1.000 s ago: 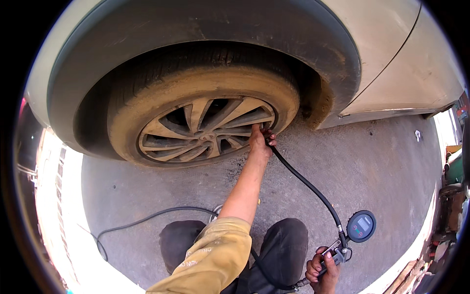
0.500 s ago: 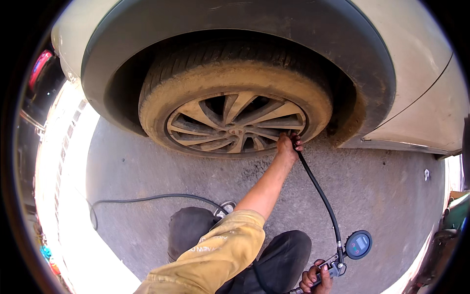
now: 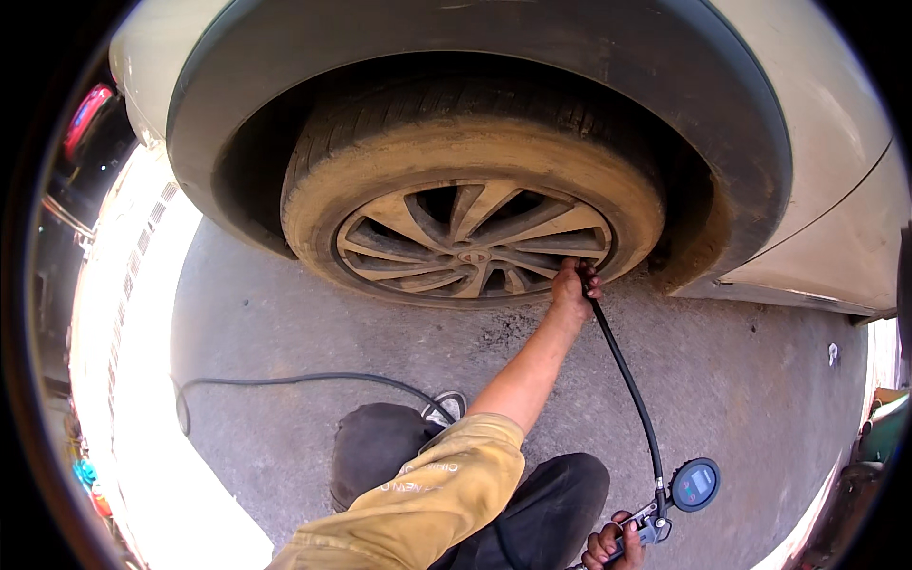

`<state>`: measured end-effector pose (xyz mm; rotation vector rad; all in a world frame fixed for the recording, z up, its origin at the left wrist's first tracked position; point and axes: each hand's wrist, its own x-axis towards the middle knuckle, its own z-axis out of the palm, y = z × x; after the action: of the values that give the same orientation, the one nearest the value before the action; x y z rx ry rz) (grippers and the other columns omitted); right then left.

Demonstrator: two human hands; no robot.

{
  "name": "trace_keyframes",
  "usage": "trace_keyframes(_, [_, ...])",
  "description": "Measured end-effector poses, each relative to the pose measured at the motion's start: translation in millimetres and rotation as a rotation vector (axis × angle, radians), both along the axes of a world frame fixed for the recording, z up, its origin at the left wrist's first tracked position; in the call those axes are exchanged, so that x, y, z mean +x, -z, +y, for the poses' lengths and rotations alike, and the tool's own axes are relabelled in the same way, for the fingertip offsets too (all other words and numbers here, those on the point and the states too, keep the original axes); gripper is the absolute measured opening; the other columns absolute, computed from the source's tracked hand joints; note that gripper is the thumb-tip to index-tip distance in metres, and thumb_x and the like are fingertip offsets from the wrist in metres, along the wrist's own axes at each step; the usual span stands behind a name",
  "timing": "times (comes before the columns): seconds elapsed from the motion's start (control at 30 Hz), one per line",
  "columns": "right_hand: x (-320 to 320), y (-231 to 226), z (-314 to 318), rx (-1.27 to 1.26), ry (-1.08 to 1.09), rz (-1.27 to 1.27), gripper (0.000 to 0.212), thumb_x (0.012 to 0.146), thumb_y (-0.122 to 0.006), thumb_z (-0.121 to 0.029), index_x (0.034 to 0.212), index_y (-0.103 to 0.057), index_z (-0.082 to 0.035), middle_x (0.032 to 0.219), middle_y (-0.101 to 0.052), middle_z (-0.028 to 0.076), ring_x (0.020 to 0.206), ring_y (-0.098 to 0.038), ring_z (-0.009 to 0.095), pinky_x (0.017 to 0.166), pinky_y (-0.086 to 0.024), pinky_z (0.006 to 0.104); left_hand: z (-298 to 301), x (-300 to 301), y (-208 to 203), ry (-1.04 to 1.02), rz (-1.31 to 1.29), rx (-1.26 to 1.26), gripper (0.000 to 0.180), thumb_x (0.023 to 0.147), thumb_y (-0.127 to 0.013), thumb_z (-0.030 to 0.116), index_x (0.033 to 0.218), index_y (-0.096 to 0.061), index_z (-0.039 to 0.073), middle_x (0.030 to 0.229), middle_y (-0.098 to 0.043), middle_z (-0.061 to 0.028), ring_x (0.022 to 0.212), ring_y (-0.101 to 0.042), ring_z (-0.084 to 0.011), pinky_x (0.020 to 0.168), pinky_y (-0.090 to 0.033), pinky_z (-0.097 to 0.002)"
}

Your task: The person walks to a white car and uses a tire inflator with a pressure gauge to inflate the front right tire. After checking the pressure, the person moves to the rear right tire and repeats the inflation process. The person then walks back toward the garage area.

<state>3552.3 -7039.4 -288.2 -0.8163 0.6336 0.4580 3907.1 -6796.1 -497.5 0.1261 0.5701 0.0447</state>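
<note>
A dusty car wheel (image 3: 472, 256) with a spoked alloy rim sits under a dark arch ahead of me. At the rim's lower right edge, my left hand (image 3: 576, 288) is closed around the end of a black air hose (image 3: 629, 385). The tyre valve and the hose tip are hidden by my fingers. From there the hose bends down to a tyre inflator gun (image 3: 650, 528), which my right hand (image 3: 613, 544) grips at the lower right. On the gun's side is a round digital gauge (image 3: 695, 484) with a small lit screen.
A pale car body (image 3: 841, 195) rises on both sides of the dark wheel arch (image 3: 760, 171). A long thin air line (image 3: 304, 378) lies across the grey ground (image 3: 256, 323) at left, running toward my shoe (image 3: 444, 407). My bent knees (image 3: 560, 494) are below my left arm.
The view has shifted slightly, so the wheel and car sit a little further right in it. Both hands keep their holds, the left at the rim, the right on the inflator gun.
</note>
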Motion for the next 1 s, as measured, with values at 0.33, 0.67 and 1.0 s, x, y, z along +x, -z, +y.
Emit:
trace_keyframes(0.33, [-7, 21, -6, 0.027, -0.04, 0.05, 0.035, 0.101, -0.051, -0.035, 0.117, -0.056, -0.005, 0.066, -0.036, -0.001, 0.052, -0.034, 0.007, 0.037, -0.029, 0.0176, 17, -38, 46, -0.18, -0.051, -0.343, 0.018, 0.088, -0.046, 0.015, 0.077, -0.049, 0.002, 0.068, -0.046, -0.0101, 0.062, -0.046, -0.0198, 0.051, -0.042, -0.0281])
trace_keyframes(0.67, [-10, 34, 24, 0.057, -0.199, 0.118, 0.028, 0.095, -0.059, -0.022, 0.105, -0.054, 0.004, 0.059, -0.037, 0.003, 0.045, -0.037, 0.012, 0.036, -0.026, 0.0242, 11, -74, -29, 0.173, -0.036, 0.421, 0.046, 0.099, -0.047, 0.049, 0.097, -0.057, 0.004, 0.078, -0.048, -0.0047, 0.06, -0.044, -0.0145, 0.048, -0.035, -0.0256])
trace_keyframes(1.0, [4, 34, 21, 0.072, -0.137, 0.126, 0.028, 0.095, -0.06, -0.023, 0.104, -0.055, 0.003, 0.059, -0.038, 0.003, 0.045, -0.037, 0.011, 0.036, -0.024, 0.0227, 30, -59, -3, 0.238, -0.207, 0.169, 0.034, 0.097, -0.055, 0.04, 0.101, -0.059, 0.006, 0.083, -0.052, -0.0034, 0.062, -0.045, -0.0132, 0.047, -0.033, -0.0239])
